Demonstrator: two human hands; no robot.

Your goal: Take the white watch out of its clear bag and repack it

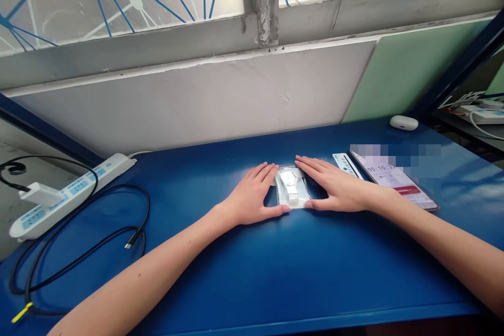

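A small clear bag (291,187) with a white watch inside lies flat on the blue table (236,262), in the middle. The left hand (252,197) lies flat on the table at the bag's left side, fingers spread out and the thumb touching the bag's near edge. The right hand (334,186) lies flat at the bag's right side, and its thumb touches the near edge too. Both hands are open and grip nothing; they only frame the bag

The bag looks smooth and shiny, so I think it can slide away if a hand pushes it sideways. It lies flat, so picking it up by the thin edge may be hard, and the fingers could slip off. A phone (397,181) and a small card (346,164) lie just to the right of the right hand, and that hand could bump them. A black cable (98,241) and a white power strip (73,189) lie far to the left, well apart from the hands
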